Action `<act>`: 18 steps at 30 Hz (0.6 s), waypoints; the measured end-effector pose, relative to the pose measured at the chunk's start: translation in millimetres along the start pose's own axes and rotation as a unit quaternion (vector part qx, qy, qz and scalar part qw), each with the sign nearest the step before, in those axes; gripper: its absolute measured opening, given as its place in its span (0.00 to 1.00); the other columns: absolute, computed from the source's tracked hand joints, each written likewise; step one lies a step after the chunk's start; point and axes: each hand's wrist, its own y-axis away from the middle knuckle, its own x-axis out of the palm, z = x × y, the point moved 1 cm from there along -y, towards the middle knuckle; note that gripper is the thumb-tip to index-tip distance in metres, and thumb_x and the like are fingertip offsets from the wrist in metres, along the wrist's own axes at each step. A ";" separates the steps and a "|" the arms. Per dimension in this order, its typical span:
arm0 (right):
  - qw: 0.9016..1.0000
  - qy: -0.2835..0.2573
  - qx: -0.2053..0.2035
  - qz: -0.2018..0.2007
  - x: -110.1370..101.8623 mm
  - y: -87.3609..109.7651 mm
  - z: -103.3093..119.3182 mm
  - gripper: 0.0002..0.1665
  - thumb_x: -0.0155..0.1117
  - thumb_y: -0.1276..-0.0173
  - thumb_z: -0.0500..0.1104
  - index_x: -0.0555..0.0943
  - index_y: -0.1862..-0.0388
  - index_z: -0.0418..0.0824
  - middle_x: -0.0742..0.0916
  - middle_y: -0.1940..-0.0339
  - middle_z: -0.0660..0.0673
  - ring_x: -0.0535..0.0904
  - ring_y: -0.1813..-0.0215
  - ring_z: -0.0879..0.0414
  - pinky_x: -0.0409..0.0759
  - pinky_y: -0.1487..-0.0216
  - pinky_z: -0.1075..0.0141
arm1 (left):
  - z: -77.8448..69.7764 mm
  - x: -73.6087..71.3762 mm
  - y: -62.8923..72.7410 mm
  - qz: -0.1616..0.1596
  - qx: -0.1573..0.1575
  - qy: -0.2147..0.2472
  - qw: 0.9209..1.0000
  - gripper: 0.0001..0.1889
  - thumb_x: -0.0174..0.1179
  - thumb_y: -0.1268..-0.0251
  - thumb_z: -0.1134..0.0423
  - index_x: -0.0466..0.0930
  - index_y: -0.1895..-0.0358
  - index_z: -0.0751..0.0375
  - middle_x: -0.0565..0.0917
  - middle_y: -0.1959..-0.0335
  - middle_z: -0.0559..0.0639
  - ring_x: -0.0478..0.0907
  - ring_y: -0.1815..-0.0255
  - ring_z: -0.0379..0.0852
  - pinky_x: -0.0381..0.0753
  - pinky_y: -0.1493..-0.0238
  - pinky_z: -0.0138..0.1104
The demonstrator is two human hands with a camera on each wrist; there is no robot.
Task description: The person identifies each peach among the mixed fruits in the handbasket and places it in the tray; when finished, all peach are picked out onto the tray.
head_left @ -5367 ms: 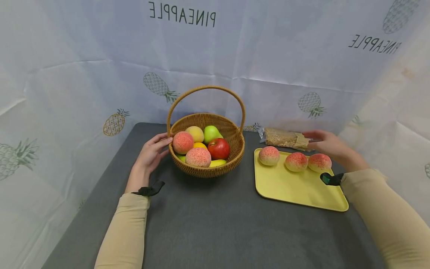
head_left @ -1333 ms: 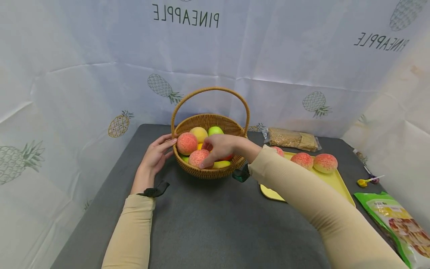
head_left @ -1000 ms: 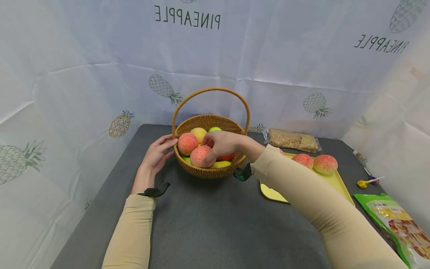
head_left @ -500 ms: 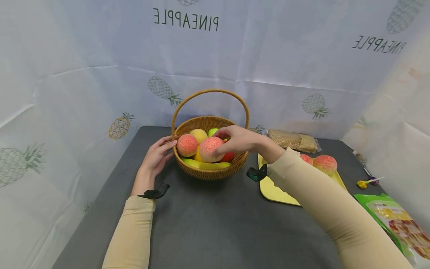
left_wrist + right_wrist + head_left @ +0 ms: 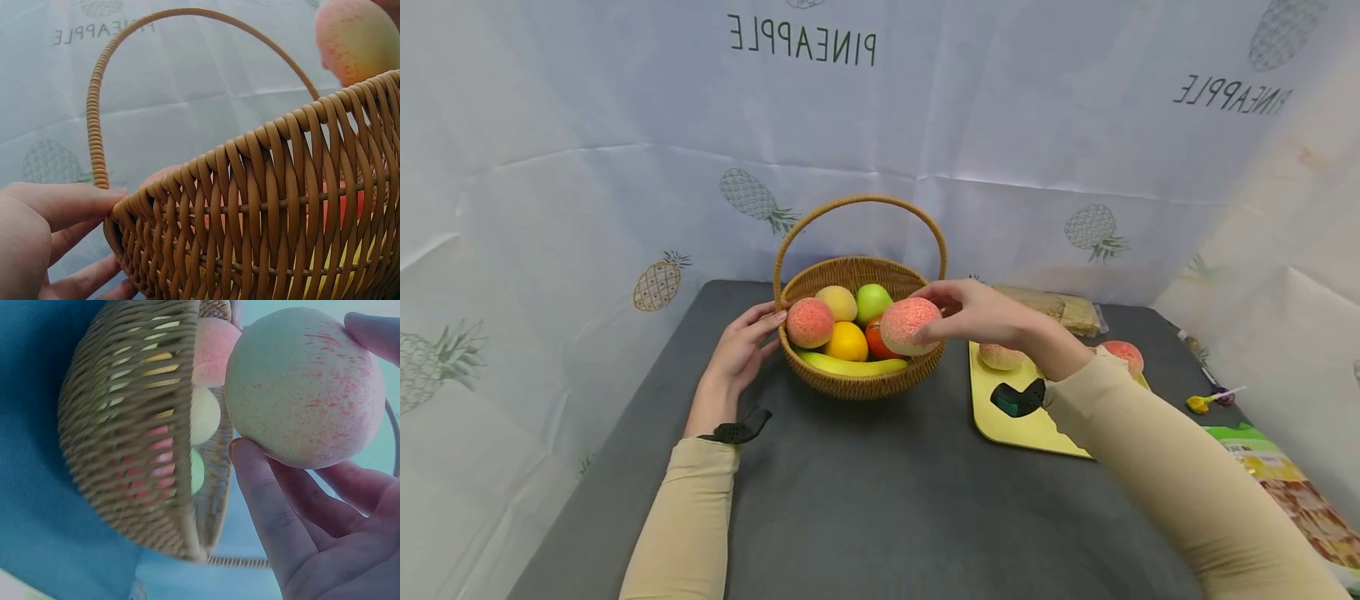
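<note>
Right hand [image 5: 983, 313] is pinching a speckly round peach [image 5: 907, 326] above the wicker basket [image 5: 856, 386], left hand [image 5: 737, 348] touching its rim [image 5: 215, 155], fingers spread.

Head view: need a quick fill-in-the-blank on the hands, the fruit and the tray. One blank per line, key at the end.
1. The right hand grips a red-speckled ____.
2. The left hand touches the wicker ____.
3. In front of the orange lies a long, curved ____.
4. The tray on the dark table is ____ in colour.

Missing words: peach; basket; banana; yellow.
</note>
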 end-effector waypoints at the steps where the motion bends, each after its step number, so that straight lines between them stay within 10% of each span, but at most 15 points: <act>1: 1.000 0.004 -0.002 -0.002 -1.0 3.0 -1.7 0.34 0.73 0.36 0.53 0.78 0.33 0.47 0.85 0.44 0.47 0.80 0.46 0.49 0.79 0.44 0.53 | -0.1 -0.9 0.1 -0.001 -0.001 0.001 1.000 0.26 0.67 0.28 0.55 0.73 0.31 0.59 0.75 0.37 0.47 0.68 0.29 0.48 0.61 0.26 0.51; 18: 0.999 -0.036 0.010 -0.029 -10.2 56.7 -44.5 0.31 0.72 0.32 0.47 0.76 0.31 0.48 0.85 0.46 0.42 0.81 0.47 0.42 0.81 0.47 0.50 | -0.2 -1.5 0.5 0.004 0.005 0.010 1.000 0.22 0.67 0.27 0.56 0.76 0.35 0.57 0.76 0.37 0.48 0.69 0.30 0.48 0.63 0.27 0.50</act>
